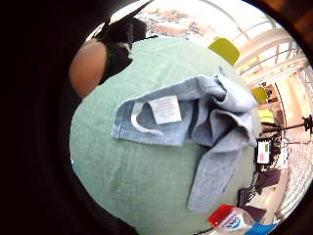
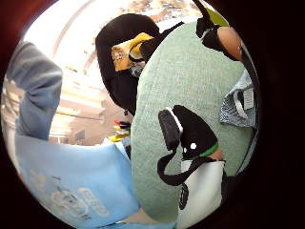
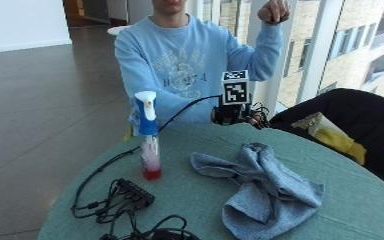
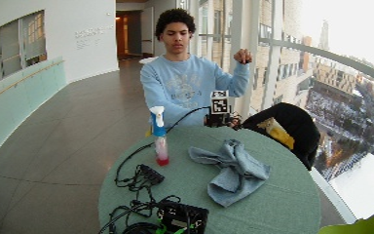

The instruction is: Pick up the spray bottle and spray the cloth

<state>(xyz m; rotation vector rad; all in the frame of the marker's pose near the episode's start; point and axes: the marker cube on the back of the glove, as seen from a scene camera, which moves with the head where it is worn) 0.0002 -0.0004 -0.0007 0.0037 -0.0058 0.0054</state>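
A spray bottle (image 3: 149, 145) with a white head, blue neck and red liquid stands upright on the left of the round green table (image 3: 198, 197). A crumpled blue-grey cloth (image 3: 265, 185) with a white label lies in the table's middle. My gloved right hand (image 3: 235, 114) hovers at the far table edge, close to the person's body, palm toward the table. It holds nothing and its fingers look relaxed. It is well apart from the bottle and short of the cloth. In the little finger side palm view the cloth (image 1: 195, 117) fills the middle and the bottle (image 1: 230, 220) shows beyond it.
A tangle of black cables and a small black box (image 3: 129, 192) lies at the table's front left. A black seat with a yellow item (image 3: 338, 125) stands at the right of the table. The person's bare left hand (image 3: 274, 11) is raised high.
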